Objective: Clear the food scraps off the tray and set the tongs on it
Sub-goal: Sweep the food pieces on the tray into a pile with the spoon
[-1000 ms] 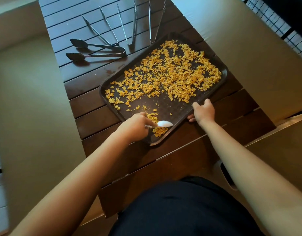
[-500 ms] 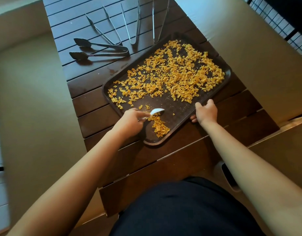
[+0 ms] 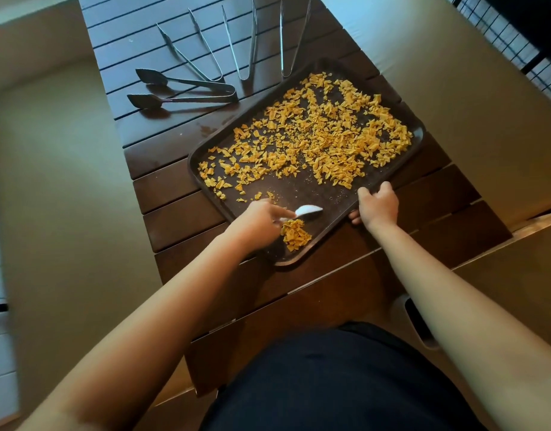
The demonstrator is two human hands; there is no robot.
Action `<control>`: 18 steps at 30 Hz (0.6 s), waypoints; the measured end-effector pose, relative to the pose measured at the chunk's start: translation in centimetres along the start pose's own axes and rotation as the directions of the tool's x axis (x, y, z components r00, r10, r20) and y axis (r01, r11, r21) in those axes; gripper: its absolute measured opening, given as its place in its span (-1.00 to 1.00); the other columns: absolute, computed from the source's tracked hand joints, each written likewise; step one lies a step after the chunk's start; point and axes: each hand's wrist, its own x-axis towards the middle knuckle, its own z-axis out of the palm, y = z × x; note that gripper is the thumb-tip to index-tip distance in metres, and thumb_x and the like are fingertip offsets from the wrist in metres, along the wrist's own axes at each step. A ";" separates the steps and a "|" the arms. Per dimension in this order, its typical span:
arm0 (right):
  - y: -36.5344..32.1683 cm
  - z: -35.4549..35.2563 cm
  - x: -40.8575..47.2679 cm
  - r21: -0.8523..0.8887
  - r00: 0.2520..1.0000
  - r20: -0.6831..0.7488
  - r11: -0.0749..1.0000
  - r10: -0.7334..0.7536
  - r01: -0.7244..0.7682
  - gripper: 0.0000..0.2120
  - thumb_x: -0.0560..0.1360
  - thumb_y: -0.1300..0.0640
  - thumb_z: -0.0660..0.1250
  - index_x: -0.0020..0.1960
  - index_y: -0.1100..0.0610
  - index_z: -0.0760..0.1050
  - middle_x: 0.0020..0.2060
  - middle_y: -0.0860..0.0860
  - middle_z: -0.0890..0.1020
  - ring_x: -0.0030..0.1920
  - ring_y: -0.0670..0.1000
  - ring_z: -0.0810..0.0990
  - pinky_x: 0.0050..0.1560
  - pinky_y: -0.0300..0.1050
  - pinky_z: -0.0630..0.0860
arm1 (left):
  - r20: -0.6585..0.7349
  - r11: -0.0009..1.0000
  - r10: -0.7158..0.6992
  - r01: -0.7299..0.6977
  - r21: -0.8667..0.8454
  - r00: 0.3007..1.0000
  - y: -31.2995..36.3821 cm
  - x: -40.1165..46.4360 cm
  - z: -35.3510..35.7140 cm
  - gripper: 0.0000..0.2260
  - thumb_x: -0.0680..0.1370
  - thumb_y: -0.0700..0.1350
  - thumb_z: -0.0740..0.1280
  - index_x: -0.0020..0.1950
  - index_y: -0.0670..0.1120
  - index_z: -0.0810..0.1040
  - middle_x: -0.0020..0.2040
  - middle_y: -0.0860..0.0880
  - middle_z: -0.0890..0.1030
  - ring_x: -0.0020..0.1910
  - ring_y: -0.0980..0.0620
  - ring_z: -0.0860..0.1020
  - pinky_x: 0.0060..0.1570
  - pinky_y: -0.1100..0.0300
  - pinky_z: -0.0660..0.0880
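A dark brown tray [image 3: 327, 194] lies at an angle on the slatted wooden table. Orange food scraps [image 3: 327, 135] cover its far half, and a small pile of scraps [image 3: 296, 236] sits in the near corner. My left hand [image 3: 258, 223] grips a white plastic spoon [image 3: 308, 210], bowl just beyond that pile. My right hand [image 3: 375, 205] clasps the tray's near right rim. Beyond the tray lie several metal tongs: a scoop-tipped pair [image 3: 181, 90] on the left and slimmer pairs [image 3: 246, 42] fanned out behind.
The dark slatted table [image 3: 181, 219] is narrow, with tan floor on both sides. A white bin with a dark opening [image 3: 419, 325] stands below the table's near right edge. A black metal grille [image 3: 517, 42] fills the top right corner.
My left hand drew the spoon from the near-corner pile toward the scattered scraps, then back part of the way. The right hand stayed on the tray rim.
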 end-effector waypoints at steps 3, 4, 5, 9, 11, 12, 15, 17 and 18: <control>0.0 0.0 0.0 -0.006 1.000 -0.006 1.000 0.001 -0.001 -0.85 0.55 0.17 0.16 0.08 0.16 0.24 -0.13 0.19 0.53 -0.57 -0.09 0.53 -0.64 -0.32 0.39 | 0.076 1.000 -0.002 0.001 0.011 0.997 -1.1 -1.4 -0.5 -0.69 0.57 -0.25 0.21 0.21 0.06 0.57 0.24 -0.09 0.47 0.05 0.02 0.50 -0.01 0.22 0.47; 0.0 0.1 0.0 -0.009 1.000 -0.010 1.000 0.002 -0.002 -0.85 0.55 0.17 0.16 0.09 0.18 0.26 -0.13 0.19 0.53 -0.55 -0.08 0.53 -0.64 -0.32 0.39 | 0.072 1.000 -0.013 0.015 -0.021 0.997 -1.4 -1.6 -0.8 -0.70 0.57 -0.24 0.22 0.19 0.06 0.58 0.17 -0.06 0.49 0.00 0.03 0.51 -0.05 0.21 0.48; 0.1 0.1 0.0 -0.012 1.000 -0.016 1.000 0.001 -0.002 -0.84 0.55 0.17 0.16 0.09 0.20 0.27 -0.14 0.18 0.53 -0.54 -0.08 0.53 -0.64 -0.31 0.39 | 0.042 0.997 -0.029 0.031 -0.069 0.999 -1.6 -1.6 -1.1 -0.71 0.57 -0.23 0.22 0.19 0.05 0.57 0.11 -0.04 0.50 -0.10 0.05 0.51 -0.14 0.23 0.49; 0.0 0.3 0.0 -0.016 0.999 -0.034 1.000 -0.003 0.002 -0.87 0.55 0.17 0.16 0.06 0.16 0.24 -0.14 0.18 0.53 -0.50 -0.05 0.53 -0.65 -0.33 0.38 | -0.200 0.988 -0.100 0.074 -0.134 0.975 -1.8 0.1 -1.9 -0.68 0.58 -0.24 0.19 0.28 0.02 0.51 0.17 -0.07 0.45 -0.24 0.13 0.44 -0.31 0.34 0.45; 0.1 0.3 0.0 -0.015 0.999 -0.037 1.000 -0.008 0.007 -0.87 0.55 0.17 0.16 0.05 0.18 0.25 -0.15 0.18 0.53 -0.54 -0.07 0.53 -0.65 -0.32 0.39 | -0.205 0.991 -0.098 0.078 -0.108 0.974 -1.6 0.8 -1.8 -0.66 0.59 -0.24 0.18 0.31 0.03 0.49 0.22 -0.08 0.43 -0.20 0.13 0.45 -0.28 0.33 0.46; 0.2 0.3 0.1 -0.017 0.999 -0.038 1.000 -0.010 0.010 -0.87 0.55 0.17 0.16 0.05 0.18 0.25 -0.16 0.17 0.53 -0.57 -0.09 0.52 -0.64 -0.31 0.39 | -0.176 0.994 -0.090 0.076 -0.084 0.980 -1.6 0.9 -1.6 -0.66 0.59 -0.23 0.19 0.32 0.04 0.49 0.24 -0.08 0.42 -0.14 0.10 0.47 -0.22 0.31 0.47; 0.4 0.2 0.2 -0.021 0.999 -0.033 1.000 -0.014 0.013 -0.87 0.54 0.17 0.16 0.05 0.19 0.27 -0.18 0.17 0.52 -0.63 -0.15 0.50 -0.64 -0.30 0.40 | -0.093 0.998 -0.062 0.061 -0.008 0.994 -1.8 0.2 -1.2 -0.67 0.59 -0.22 0.20 0.29 0.07 0.50 0.30 -0.11 0.39 0.10 0.02 0.46 0.06 0.26 0.43; 0.4 0.3 0.3 -0.016 0.999 -0.037 1.000 -0.013 0.012 -0.87 0.54 0.17 0.16 0.04 0.19 0.27 -0.19 0.16 0.52 -0.63 -0.15 0.50 -0.64 -0.31 0.40 | -0.042 0.999 -0.035 0.036 0.023 0.999 -2.2 -1.0 -1.1 -0.69 0.59 -0.20 0.21 0.26 0.07 0.53 0.24 -0.08 0.43 0.05 0.05 0.45 0.04 0.27 0.41; 0.4 0.3 0.3 -0.017 0.999 -0.045 1.000 -0.014 0.014 -0.88 0.54 0.17 0.16 0.03 0.19 0.27 -0.21 0.15 0.52 -0.63 -0.13 0.50 -0.65 -0.31 0.39 | -0.012 0.999 -0.027 0.027 0.028 1.000 -2.4 -1.7 -1.0 -0.71 0.59 -0.19 0.21 0.25 0.06 0.54 0.17 -0.05 0.45 -0.01 0.08 0.44 -0.02 0.28 0.40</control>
